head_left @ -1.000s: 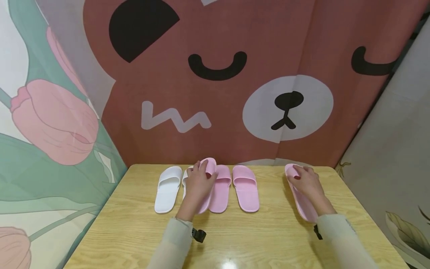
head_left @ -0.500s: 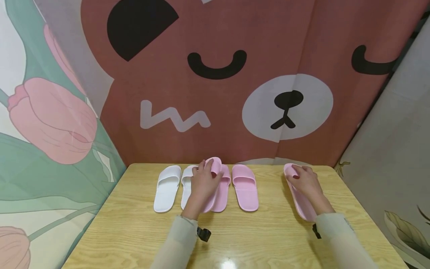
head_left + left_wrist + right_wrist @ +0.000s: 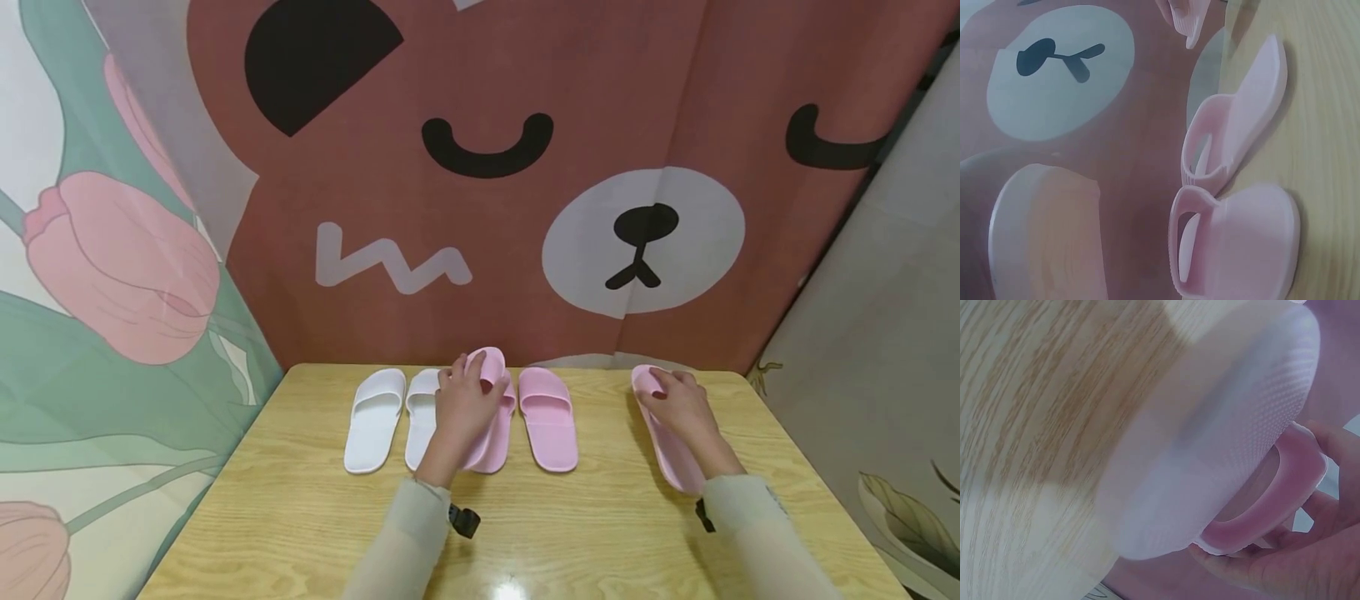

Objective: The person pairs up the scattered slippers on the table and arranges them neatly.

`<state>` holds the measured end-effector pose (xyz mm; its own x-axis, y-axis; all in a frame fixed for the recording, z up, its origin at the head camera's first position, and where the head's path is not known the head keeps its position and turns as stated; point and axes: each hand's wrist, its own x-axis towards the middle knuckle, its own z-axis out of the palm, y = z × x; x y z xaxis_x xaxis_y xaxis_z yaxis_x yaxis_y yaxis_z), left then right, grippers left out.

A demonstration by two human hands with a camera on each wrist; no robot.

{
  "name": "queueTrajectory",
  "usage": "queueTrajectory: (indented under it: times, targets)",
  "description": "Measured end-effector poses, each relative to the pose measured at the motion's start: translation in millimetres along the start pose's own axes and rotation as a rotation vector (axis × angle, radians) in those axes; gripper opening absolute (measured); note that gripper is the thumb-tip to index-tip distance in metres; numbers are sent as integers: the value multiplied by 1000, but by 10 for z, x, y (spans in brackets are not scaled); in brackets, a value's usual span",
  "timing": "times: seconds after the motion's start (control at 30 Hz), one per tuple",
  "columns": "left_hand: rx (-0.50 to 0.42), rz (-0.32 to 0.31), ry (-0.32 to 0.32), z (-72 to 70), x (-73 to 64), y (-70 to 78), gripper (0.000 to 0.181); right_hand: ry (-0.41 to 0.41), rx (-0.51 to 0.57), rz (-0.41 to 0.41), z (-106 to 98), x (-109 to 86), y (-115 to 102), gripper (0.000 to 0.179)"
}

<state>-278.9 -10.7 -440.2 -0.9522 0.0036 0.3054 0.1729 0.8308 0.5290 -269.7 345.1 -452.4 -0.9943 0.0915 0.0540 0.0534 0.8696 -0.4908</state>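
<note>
Two white slippers, the left one (image 3: 375, 425) and the right one (image 3: 420, 417), lie side by side at the table's back. My left hand (image 3: 465, 410) grips a pink slipper (image 3: 491, 365) by its strap, over another pink slipper (image 3: 501, 450) that it partly hides in the head view. To the right lies a further pink slipper (image 3: 553, 433), toe toward the wall. My right hand (image 3: 686, 407) holds a pink slipper (image 3: 671, 454) at the right side of the table. In the right wrist view my fingers (image 3: 1300, 556) grip this slipper's strap (image 3: 1291, 487).
The light wooden table (image 3: 300, 517) stands against a brown bear-print backdrop (image 3: 360, 333). A tulip-print cloth (image 3: 127, 275) hangs on the left and a pale leaf-print cloth (image 3: 862, 333) on the right. Bare wood shows between the right-hand slipper and the row.
My left hand has carried its pink slipper rightward, from overlapping the right white slipper to over the pink one, uncovering more of that white slipper. The right hand has barely moved.
</note>
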Motion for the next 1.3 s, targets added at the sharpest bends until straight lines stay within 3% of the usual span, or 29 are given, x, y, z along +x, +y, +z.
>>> queueTrajectory:
  times: [0.53,0.77,1.0,1.3]
  targets:
    - [-20,-9,-13,163,15,177,66,1,-5,18,14,39,15,74]
    - [-2,-16,-51,235,11,306,69,9,3,16,16,59,33,73]
    - [-47,-28,-80,299,41,444,69,1,7,31,11,71,10,74]
    - [-33,-20,-105,416,31,526,70,-3,9,34,22,89,16,75]
